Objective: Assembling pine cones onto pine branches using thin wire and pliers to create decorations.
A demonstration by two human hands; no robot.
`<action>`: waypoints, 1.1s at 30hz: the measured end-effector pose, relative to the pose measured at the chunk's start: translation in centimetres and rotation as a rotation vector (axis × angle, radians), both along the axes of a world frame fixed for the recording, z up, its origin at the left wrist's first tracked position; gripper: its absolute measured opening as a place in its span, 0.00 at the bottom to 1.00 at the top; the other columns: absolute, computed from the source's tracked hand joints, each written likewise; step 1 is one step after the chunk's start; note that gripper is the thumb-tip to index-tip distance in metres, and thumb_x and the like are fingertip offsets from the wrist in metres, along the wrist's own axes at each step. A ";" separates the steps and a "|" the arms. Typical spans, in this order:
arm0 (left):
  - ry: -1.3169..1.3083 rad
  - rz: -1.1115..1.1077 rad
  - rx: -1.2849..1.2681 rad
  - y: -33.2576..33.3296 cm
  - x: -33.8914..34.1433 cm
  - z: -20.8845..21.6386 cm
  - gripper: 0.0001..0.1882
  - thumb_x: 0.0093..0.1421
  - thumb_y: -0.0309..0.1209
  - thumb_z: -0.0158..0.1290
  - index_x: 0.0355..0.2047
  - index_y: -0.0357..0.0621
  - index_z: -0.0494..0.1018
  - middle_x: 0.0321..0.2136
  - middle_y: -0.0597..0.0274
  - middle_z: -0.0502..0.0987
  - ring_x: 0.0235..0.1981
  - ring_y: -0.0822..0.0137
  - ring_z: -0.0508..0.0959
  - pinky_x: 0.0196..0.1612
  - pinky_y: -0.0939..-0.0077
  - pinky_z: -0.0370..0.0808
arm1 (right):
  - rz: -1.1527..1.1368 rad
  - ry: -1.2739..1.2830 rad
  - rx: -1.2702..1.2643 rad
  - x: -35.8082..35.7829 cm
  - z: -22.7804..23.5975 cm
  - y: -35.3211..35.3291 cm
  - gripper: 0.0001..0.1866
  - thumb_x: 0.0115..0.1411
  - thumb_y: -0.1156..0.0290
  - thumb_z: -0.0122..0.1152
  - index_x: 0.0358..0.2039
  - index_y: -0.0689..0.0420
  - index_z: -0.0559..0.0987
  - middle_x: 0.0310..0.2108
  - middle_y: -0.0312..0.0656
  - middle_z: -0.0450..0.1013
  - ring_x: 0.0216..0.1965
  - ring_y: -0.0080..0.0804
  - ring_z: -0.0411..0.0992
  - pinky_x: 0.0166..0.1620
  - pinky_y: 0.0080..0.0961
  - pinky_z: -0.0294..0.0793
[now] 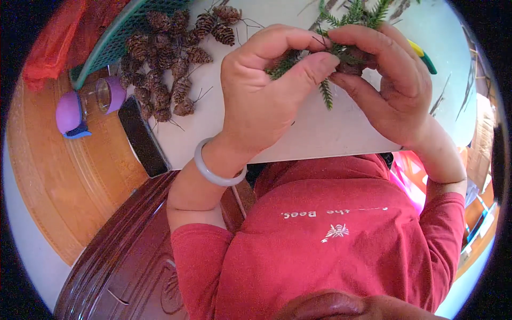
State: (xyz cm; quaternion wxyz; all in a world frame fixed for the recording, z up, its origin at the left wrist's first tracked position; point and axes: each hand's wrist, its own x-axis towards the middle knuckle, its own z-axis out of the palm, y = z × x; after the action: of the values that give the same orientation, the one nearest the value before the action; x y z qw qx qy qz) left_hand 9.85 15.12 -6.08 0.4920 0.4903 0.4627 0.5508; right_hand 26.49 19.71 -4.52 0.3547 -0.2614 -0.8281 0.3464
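Both hands are raised over the white tabletop [304,136], close together around a green needle-leaved pine sprig [326,95]. My left hand [266,80], with a pale bangle [207,169] on its wrist, pinches the sprig between thumb and forefinger. Thin dark wire or stem shows at the fingertips. On the other side, my right hand [397,74] curls its fingers around the same sprig, with a brown pine cone [353,63] partly hidden inside the grip. More green branches [356,15] stick up behind the right fingers.
Several wired pine cones [162,61] lie heaped left of my hands, against a green mesh basket [114,40]. A flat black object [142,136] lies at the table's left edge, near a purple-and-clear item [68,113]. Beyond my right hand is a yellow-and-green handle [424,56].
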 end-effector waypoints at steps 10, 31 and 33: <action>0.049 -0.154 0.281 0.7 -0.8 0.0 0.09 0.46 0.21 0.57 0.29 0.34 0.72 0.34 0.55 0.74 0.39 0.63 0.71 0.45 0.72 0.67 | 0.087 -0.030 0.021 1.5 1.7 -0.1 0.29 0.41 0.84 0.64 0.47 0.67 0.67 0.36 0.45 0.67 0.37 0.29 0.68 0.38 0.20 0.71; 0.145 -0.195 0.351 0.2 -1.3 0.9 0.13 0.48 0.33 0.58 0.30 0.37 0.72 0.37 0.51 0.71 0.38 0.64 0.70 0.43 0.72 0.67 | 0.022 -0.150 0.336 1.9 2.1 -1.4 0.35 0.40 0.80 0.67 0.49 0.70 0.62 0.39 0.49 0.67 0.35 0.33 0.68 0.35 0.21 0.71; 0.132 -0.196 0.354 0.1 -1.2 0.6 0.13 0.48 0.33 0.58 0.30 0.37 0.71 0.36 0.51 0.71 0.38 0.64 0.70 0.42 0.72 0.67 | 0.019 -0.158 0.328 2.0 2.0 -1.5 0.35 0.40 0.80 0.67 0.49 0.69 0.62 0.39 0.49 0.66 0.34 0.33 0.69 0.34 0.21 0.71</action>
State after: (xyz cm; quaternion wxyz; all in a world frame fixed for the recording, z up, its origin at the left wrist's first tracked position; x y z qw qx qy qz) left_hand 8.67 15.26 -5.51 0.4182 0.6466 0.3401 0.5398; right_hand 28.46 18.20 -2.48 0.3232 -0.2187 -0.9012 0.1886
